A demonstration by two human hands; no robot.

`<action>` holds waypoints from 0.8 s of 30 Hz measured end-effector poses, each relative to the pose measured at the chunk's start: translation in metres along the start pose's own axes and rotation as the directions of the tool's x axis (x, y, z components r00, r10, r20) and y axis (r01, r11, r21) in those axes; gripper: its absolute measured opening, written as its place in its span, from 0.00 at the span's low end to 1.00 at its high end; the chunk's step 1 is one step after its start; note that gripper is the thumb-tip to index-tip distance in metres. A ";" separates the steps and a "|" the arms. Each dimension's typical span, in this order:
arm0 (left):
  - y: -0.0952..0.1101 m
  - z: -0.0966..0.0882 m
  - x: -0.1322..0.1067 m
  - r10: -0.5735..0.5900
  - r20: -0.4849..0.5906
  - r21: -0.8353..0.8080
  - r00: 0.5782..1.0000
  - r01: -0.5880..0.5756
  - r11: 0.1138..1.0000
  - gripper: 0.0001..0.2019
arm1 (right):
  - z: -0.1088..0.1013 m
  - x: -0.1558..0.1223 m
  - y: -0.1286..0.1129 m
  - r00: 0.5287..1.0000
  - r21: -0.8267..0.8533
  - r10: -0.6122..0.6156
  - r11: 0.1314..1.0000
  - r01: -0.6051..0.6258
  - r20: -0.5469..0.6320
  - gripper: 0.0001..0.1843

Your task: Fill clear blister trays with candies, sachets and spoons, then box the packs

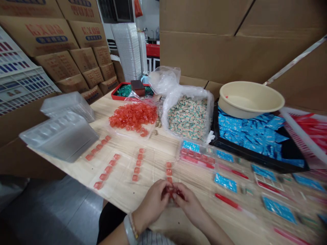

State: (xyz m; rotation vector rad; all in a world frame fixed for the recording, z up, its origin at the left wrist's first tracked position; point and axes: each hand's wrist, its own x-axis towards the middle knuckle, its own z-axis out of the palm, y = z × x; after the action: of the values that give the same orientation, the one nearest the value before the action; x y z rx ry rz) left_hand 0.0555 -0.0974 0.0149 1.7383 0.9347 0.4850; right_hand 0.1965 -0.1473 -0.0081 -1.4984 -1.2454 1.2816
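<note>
My left hand [155, 198] and my right hand [188, 201] meet at the near edge of the table, fingers pinched together around small red translucent square pieces [170, 194]. The fingers hide how many pieces are there. Just beyond my fingertips, more red squares [169, 172] stand in a short column on a clear plastic tray. To the left lie further clear trays, each with a row of red squares [138, 163]. A heap of loose red pieces [134, 115] rests on a plastic bag farther back.
Stacked clear trays [61, 134] stand at the left. Behind are a bag of small printed packets [187, 117], a red tray [120, 97] of green pieces and a cream basin [251, 98] over blue packets [250, 132]. Filled trays with red pens [227, 200] spread rightward.
</note>
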 end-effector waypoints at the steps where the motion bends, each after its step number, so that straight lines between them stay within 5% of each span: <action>1: 0.000 0.000 0.000 0.002 0.007 0.021 1.000 -0.002 1.000 0.13 | 0.000 0.000 -0.001 1.000 -0.039 -0.017 0.999 0.017 -0.005 0.14; 16: 0.006 -0.003 0.005 -0.044 0.115 -0.116 0.992 0.058 0.992 0.11 | 0.002 -0.006 -0.012 0.993 -0.217 -0.115 0.971 0.105 -0.033 0.09; 24: 0.011 -0.010 0.004 -0.039 0.197 -0.167 0.980 0.073 0.983 0.10 | -0.005 -0.005 -0.012 0.998 0.050 0.057 0.997 -0.059 0.037 0.07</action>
State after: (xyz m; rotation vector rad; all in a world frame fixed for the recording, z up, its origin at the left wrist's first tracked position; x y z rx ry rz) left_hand 0.0550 -0.0895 0.0282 1.5663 0.7775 0.3431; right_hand 0.1993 -0.1494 0.0053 -1.4912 -1.1908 1.3739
